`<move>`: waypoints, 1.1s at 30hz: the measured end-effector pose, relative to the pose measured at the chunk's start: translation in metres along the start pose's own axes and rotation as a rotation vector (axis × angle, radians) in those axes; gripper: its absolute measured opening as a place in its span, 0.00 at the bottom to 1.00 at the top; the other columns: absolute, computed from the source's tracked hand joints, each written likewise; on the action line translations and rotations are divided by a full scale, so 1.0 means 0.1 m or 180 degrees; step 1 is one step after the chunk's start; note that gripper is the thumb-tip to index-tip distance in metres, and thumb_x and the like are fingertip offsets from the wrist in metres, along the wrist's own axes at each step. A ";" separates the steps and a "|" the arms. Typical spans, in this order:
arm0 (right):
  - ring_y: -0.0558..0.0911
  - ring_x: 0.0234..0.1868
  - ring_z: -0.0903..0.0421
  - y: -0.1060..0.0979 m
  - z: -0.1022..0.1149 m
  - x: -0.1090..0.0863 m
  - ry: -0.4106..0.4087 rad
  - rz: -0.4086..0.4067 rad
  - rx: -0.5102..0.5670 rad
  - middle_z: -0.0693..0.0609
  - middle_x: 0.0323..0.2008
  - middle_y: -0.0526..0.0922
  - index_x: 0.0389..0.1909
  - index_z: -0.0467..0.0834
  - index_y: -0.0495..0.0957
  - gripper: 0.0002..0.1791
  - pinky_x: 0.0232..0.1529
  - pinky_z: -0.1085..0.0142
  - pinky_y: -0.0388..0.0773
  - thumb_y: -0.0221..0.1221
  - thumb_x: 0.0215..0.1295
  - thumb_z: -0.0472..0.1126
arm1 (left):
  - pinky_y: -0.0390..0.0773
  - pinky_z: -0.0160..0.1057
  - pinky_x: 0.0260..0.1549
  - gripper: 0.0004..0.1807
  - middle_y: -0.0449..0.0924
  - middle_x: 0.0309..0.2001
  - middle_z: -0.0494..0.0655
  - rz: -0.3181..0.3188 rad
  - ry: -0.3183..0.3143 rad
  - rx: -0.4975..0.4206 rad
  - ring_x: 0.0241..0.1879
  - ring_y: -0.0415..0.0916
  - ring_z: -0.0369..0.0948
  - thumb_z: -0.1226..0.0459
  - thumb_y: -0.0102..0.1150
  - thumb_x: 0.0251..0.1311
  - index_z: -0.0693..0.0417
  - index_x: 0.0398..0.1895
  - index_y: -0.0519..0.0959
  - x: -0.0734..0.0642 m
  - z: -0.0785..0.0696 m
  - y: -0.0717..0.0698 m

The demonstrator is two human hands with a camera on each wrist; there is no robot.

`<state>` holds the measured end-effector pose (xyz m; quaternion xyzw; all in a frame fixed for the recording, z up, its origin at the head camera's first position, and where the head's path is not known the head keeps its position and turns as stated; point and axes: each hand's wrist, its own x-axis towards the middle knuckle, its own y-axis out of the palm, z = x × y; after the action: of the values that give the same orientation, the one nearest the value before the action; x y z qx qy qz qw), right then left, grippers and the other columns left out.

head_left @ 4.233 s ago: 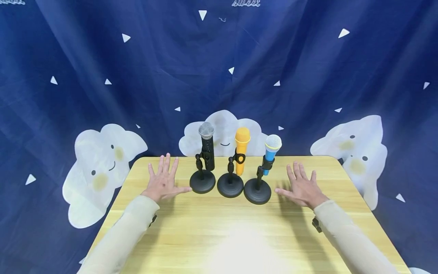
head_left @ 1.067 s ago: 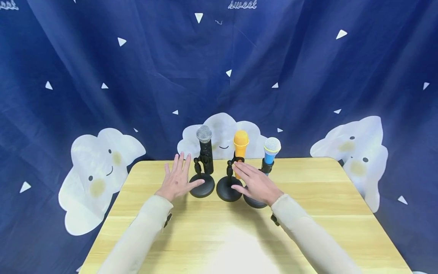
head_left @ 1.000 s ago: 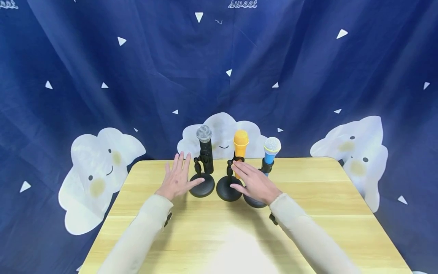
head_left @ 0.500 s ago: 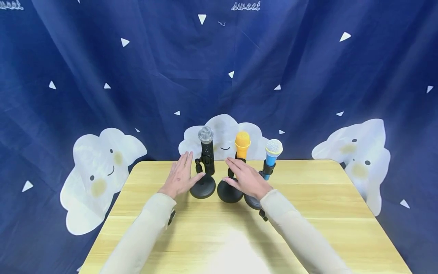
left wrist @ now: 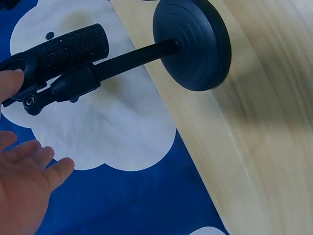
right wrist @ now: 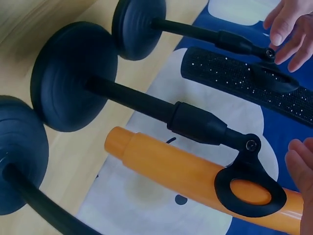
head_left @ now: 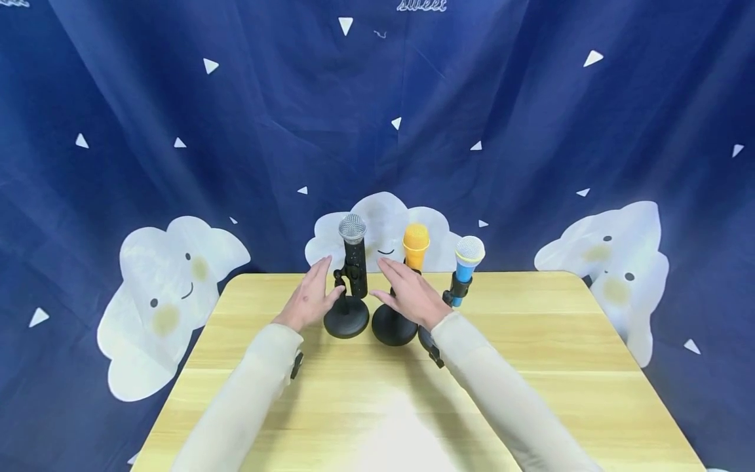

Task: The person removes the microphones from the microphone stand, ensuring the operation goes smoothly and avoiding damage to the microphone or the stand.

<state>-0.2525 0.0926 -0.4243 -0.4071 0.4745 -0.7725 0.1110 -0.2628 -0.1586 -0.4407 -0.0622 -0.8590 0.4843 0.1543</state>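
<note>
In the head view, a person's left hand (head_left: 305, 301) hovers beside the black microphone (head_left: 357, 270) and its left stand (head_left: 346, 319), fingers straight, thumb spread, nothing gripped. The right hand (head_left: 413, 295) hangs over the middle stand (head_left: 392, 328), in front of the yellow microphone (head_left: 416, 241), fingers straight and close together, thumb apart, likewise holding nothing. The blue microphone (head_left: 464, 273) stands to the right. All three occupy the middle of the far edge of a wooden table (head_left: 566, 367), well away from its far corners.

In the left wrist view, the left thumb (left wrist: 9, 84) overlaps the clip joint (left wrist: 31, 102) of the left stand; whether they touch cannot be told. The other fingers spread loosely below. A hold on the upright post would probably prove steadier than pressure on the joint, which may pivot.

In the right wrist view, the yellow microphone slants through a ring clip (right wrist: 249, 169), the right hand's fingertips (right wrist: 296, 159) near it. The middle and right bases look almost touching, so slow, level handling, low on the post, should best avoid a knock.
</note>
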 end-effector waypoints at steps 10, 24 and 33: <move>0.74 0.65 0.42 0.00 0.02 0.14 0.0505 0.0090 0.0339 0.36 0.65 0.73 0.69 0.32 0.67 0.37 0.65 0.52 0.71 0.64 0.68 0.51 | 0.65 0.54 0.67 0.32 0.65 0.68 0.66 -0.0101 -0.0162 -0.0453 0.68 0.65 0.58 0.65 0.58 0.69 0.67 0.72 0.61 0.11 -0.04 0.05; 0.80 0.58 0.44 0.06 0.08 0.44 0.1195 0.0123 0.0896 0.38 0.61 0.77 0.71 0.34 0.64 0.41 0.60 0.55 0.77 0.64 0.67 0.55 | 0.77 0.50 0.57 0.21 0.77 0.60 0.63 -0.0528 -0.0289 -0.0832 0.59 0.76 0.55 0.71 0.60 0.65 0.67 0.61 0.76 0.16 -0.06 0.09; 0.82 0.56 0.45 0.09 0.09 0.59 0.1258 -0.0049 0.0987 0.40 0.62 0.77 0.69 0.38 0.68 0.39 0.57 0.57 0.79 0.67 0.64 0.53 | 0.81 0.46 0.51 0.16 0.81 0.54 0.63 -0.0763 -0.0272 -0.1048 0.54 0.80 0.54 0.73 0.61 0.64 0.68 0.54 0.80 0.23 -0.09 0.16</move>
<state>-0.2857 0.0491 -0.3985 -0.2298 0.3597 -0.9015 0.0713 -0.2823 -0.1370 -0.4447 0.0367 -0.9335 0.3178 0.1620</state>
